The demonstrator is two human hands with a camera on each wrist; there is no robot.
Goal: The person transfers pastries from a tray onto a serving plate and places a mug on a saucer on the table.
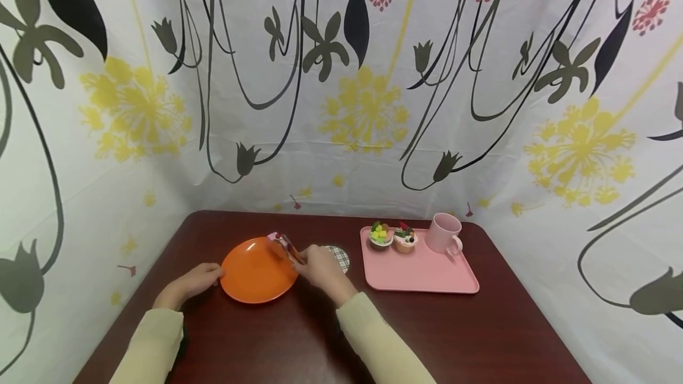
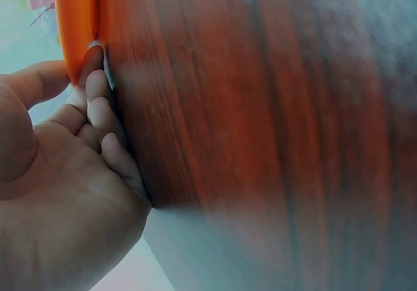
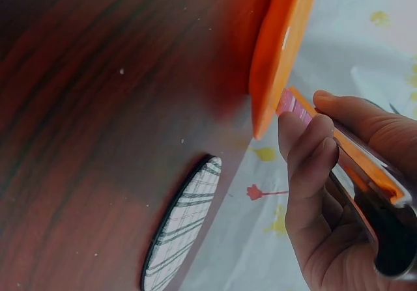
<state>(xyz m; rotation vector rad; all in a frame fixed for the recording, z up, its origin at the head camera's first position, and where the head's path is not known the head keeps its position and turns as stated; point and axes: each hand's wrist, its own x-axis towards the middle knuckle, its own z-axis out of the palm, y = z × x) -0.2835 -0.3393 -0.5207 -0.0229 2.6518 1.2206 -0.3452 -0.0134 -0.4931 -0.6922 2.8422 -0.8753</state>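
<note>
An orange plate (image 1: 256, 277) lies on the dark wooden table. My left hand (image 1: 198, 280) pinches its left rim, thumb over the edge and fingers below, as the left wrist view shows at the plate's edge (image 2: 77, 24). My right hand (image 1: 322, 268) grips metal tongs (image 1: 292, 249) at the plate's far right. Held at their tips is a small pink piece that looks like a slice of cake (image 1: 274, 237), over the plate's upper rim. In the right wrist view, the pink striped slice (image 3: 296, 105) shows between the tongs (image 3: 384, 174), partly hidden by fingers.
A round checked coaster (image 1: 341, 258) lies just right of my right hand, partly covered by it. Farther right, a pink tray (image 1: 421, 277) bears two cupcakes (image 1: 405, 240) and a pink mug (image 1: 444, 233). Behind the table hangs a flowered curtain (image 1: 368, 182).
</note>
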